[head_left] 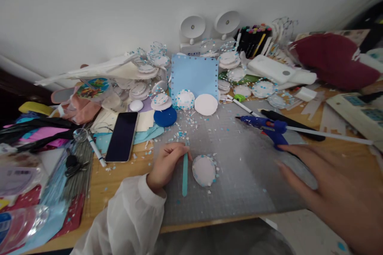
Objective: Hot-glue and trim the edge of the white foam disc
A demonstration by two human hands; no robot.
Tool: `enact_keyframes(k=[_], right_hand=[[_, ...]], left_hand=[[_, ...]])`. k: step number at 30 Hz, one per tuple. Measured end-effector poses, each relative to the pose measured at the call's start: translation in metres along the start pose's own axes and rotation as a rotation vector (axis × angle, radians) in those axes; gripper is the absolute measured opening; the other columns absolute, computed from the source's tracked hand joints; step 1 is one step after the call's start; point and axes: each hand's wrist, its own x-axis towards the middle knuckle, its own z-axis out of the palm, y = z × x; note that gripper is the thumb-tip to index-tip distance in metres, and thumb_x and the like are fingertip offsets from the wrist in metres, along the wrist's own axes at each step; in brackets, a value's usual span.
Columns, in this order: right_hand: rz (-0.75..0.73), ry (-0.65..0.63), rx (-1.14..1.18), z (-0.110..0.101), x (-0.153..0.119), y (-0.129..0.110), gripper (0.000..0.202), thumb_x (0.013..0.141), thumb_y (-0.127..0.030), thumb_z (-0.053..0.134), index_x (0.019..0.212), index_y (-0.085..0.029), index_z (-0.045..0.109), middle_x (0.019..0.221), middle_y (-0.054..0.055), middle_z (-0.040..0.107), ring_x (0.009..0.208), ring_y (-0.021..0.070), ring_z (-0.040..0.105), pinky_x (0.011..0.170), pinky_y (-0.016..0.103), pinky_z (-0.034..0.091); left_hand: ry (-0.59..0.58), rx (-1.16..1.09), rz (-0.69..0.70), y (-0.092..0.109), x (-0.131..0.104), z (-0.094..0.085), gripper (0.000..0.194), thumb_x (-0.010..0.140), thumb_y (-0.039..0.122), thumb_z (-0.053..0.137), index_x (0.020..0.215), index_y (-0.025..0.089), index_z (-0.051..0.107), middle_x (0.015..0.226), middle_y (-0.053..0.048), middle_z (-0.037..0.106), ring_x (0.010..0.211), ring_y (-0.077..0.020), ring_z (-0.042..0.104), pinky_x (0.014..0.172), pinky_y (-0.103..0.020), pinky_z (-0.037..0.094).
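Observation:
My left hand is closed on a flat teal stick, which points toward the front edge of the grey cutting mat. Just right of it lies a round white disc with small blue and white bits around its rim. My right hand, blurred by motion, has its fingers spread beside the handle of a blue glue gun. Its fingertips are near or at the handle; contact is unclear. A long white glue stick extends from the back of the gun.
A phone, a blue disc and a plain white disc lie beyond my left hand. Decorated discs surround a light blue board. A plastic bottle is at left, a maroon cap at right.

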Motion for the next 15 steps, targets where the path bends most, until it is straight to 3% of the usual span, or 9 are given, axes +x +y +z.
enact_keyframes(k=[3,7,10,15], right_hand=[[-0.271,0.043,0.097,-0.002,0.021,-0.036,0.027,0.092,-0.033,0.044,0.108,-0.017,0.057,0.101,0.011,0.064,0.094,0.0269,0.059,0.082,0.044,0.046],[-0.585,0.043,0.213,0.019,0.054,-0.08,0.023,0.09,-0.016,0.047,0.11,-0.016,0.059,0.103,0.009,0.066,0.091,0.0224,0.058,0.083,0.041,0.043],[-0.757,0.069,0.237,0.039,0.073,-0.103,0.026,0.091,-0.015,0.046,0.113,-0.015,0.06,0.106,0.008,0.067,0.094,0.021,0.058,0.083,0.038,0.045],[-0.948,0.228,0.235,0.058,0.089,-0.121,0.016,0.089,-0.013,0.051,0.093,-0.012,0.066,0.091,0.007,0.069,0.085,0.0202,0.061,0.079,0.035,0.049]], left_hand=[[0.027,-0.035,0.003,0.003,0.001,0.001,0.032,0.08,0.031,0.056,0.056,0.014,0.066,0.048,0.002,0.04,0.05,-0.0101,0.034,0.052,-0.026,0.026],[0.075,-0.103,0.017,0.006,0.002,0.002,0.031,0.08,0.032,0.056,0.054,0.015,0.062,0.046,0.004,0.034,0.048,-0.0095,0.03,0.052,-0.025,0.028],[0.118,-0.175,0.035,0.006,0.003,0.002,0.031,0.077,0.034,0.058,0.051,0.017,0.052,0.048,0.004,0.031,0.049,-0.0101,0.03,0.052,-0.025,0.031],[0.142,-0.198,0.031,0.004,0.002,0.003,0.035,0.075,0.037,0.06,0.051,0.019,0.041,0.051,0.004,0.031,0.051,-0.0103,0.03,0.049,-0.025,0.031]])
